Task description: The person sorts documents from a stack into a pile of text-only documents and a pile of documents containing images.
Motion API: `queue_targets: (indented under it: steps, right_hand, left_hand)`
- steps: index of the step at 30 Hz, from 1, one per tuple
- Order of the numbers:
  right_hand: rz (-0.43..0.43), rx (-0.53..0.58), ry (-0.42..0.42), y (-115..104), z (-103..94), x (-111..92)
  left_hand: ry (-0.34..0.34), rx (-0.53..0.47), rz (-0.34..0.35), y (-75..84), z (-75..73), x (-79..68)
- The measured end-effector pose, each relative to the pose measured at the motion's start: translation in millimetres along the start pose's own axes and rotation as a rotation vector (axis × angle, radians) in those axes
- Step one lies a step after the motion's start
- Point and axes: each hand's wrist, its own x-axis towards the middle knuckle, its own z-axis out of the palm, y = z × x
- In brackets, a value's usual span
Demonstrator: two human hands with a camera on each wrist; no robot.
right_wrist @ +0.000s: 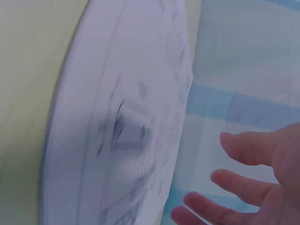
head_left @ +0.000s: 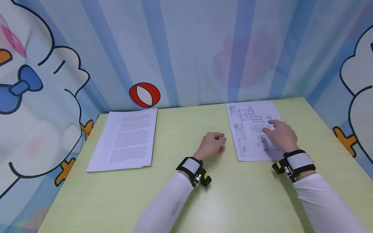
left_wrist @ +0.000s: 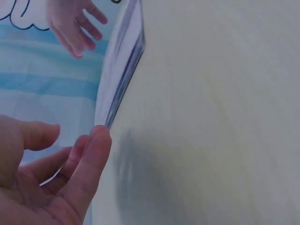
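Note:
On the right part of the table lies a stack of paper [head_left: 244,145] whose top sheet bears technical drawings. My right hand [head_left: 282,134] hovers over its right side, fingers relaxed and apart, with nothing in them. In the right wrist view the drawing sheet [right_wrist: 70,154] fills the left half, beside the loose fingers [right_wrist: 243,187]. My left hand [head_left: 210,145] is above the table just left of that stack, its fingers loosely bent and holding nothing. The left wrist view shows the thumb and fingertips [left_wrist: 99,133] apart, near the edge of the paper stack [left_wrist: 119,61].
At the table's left lies another stack of paper [head_left: 131,139] with printed text. The pale yellow-green table [head_left: 122,197] ends at a blue striped curtain [head_left: 198,64] with cartoon figures, which runs along the back and both sides.

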Motion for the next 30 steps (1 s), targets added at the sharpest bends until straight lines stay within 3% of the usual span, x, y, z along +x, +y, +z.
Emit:
queue_targets:
  steps: [6,11,19,25,30]
  right_hand:
    - [-0.109,0.044,-0.006,-22,12.1,-3]
    - [-0.184,0.079,0.039,-40,26.9,-6]
    - [-0.254,0.196,0.099,-75,47.4,-12]
    - [-0.310,0.389,0.076,-101,63.8,-19]
    - [-0.320,0.480,0.042,-130,84.6,-26]
  left_hand:
    - [0.037,-0.067,0.023,6.9,-46.7,-6.0]
    - [0.081,-0.072,0.057,2.4,-86.5,-14.4]
    - [0.213,0.010,0.060,-13.4,-140.5,-30.0]
    - [0.254,0.055,0.061,-22.2,-171.1,-44.4]
    - [0.338,0.144,0.058,-32.9,-201.9,-55.1]
